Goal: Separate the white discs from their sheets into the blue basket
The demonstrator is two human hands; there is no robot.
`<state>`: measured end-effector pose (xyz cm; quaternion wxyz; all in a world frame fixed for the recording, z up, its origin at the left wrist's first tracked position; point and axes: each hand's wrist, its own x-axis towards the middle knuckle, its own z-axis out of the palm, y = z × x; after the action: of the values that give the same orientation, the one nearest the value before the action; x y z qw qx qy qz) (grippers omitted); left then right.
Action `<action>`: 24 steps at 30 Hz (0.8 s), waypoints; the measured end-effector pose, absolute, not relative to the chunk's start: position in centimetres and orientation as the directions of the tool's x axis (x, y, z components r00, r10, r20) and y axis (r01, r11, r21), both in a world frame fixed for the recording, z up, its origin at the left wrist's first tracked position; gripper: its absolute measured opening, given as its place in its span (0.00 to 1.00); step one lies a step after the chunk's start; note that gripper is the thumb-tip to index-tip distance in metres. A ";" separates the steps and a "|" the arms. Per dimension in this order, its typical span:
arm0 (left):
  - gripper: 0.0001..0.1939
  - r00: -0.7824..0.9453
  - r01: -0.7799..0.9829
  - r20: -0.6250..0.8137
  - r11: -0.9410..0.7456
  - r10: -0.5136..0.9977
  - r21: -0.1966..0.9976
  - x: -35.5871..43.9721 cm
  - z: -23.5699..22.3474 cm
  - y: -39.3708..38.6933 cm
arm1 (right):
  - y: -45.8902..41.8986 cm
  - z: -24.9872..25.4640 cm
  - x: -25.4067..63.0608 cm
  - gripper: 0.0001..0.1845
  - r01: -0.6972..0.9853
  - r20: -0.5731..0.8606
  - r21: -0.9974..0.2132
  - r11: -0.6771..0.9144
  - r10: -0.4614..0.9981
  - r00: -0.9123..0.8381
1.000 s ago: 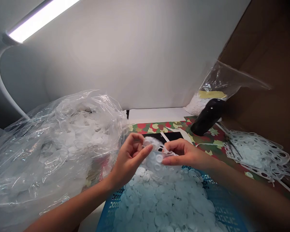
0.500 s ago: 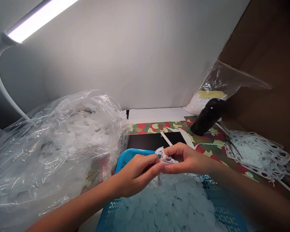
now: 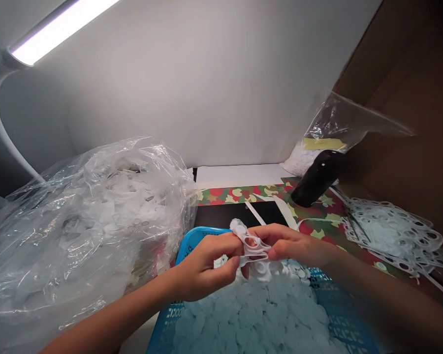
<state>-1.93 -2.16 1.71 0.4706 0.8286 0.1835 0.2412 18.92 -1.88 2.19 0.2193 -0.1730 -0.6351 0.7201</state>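
White plastic webbing (image 3: 254,242): one piece, above the basket (image 3: 201,230), between both hands.
Left hand (image 3: 206,268): one; fingers pinched closed on the webbing.
Right hand (image 3: 299,245): one; fingers nearly closed on its other side.
Handling: best gripped near the rings, low, with light tugs.
Blue basket: one.
White discs (image 3: 258,309): too many to count.
Lamp (image 3: 62,32): one.
Large clear bag (image 3: 96,216): one.
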 end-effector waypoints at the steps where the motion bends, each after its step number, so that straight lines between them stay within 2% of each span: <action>1: 0.09 0.820 0.034 0.243 -0.468 0.518 0.883 -2.0 1.7 -2.0 | -1.7 2.2 19.0 0.11 -0.110 0.023 -0.985 -0.131 0.534 -0.845; 4: 0.10 0.832 -0.091 0.296 -0.411 0.469 0.907 -2.2 1.5 -1.8 | -1.3 1.8 19.3 0.12 -0.184 0.018 -0.951 -0.250 0.547 -0.837; 8: 0.12 0.805 -0.106 0.313 -0.396 0.505 0.912 -2.1 1.4 -1.8 | -1.2 1.4 19.3 0.10 -0.234 -0.007 -0.923 -0.304 0.623 -0.783; 11: 0.17 0.779 -0.070 0.316 -0.427 0.542 0.902 -1.9 1.5 -1.8 | -1.4 1.6 19.2 0.07 -0.214 -0.021 -0.937 -0.277 0.654 -0.757; 13: 0.18 0.774 -0.029 0.298 -0.440 0.559 0.898 -1.8 1.5 -1.8 | -1.6 1.8 19.3 0.09 -0.181 -0.009 -0.960 -0.214 0.669 -0.743; 18: 0.15 0.755 0.041 0.253 -0.429 0.605 0.903 -1.8 1.3 -1.9 | -1.6 1.9 19.4 0.15 -0.122 0.009 -0.986 -0.117 0.682 -0.731; 24: 0.13 0.765 0.097 0.217 -0.442 0.607 0.892 -1.8 1.6 -2.1 | -1.6 2.0 19.2 0.12 -0.093 -0.003 -0.990 -0.106 0.674 -0.739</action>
<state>-1.79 -2.12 1.57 0.4812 0.8067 0.2181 0.2648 19.15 -1.61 2.04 0.2721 -0.2378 -0.6107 0.7045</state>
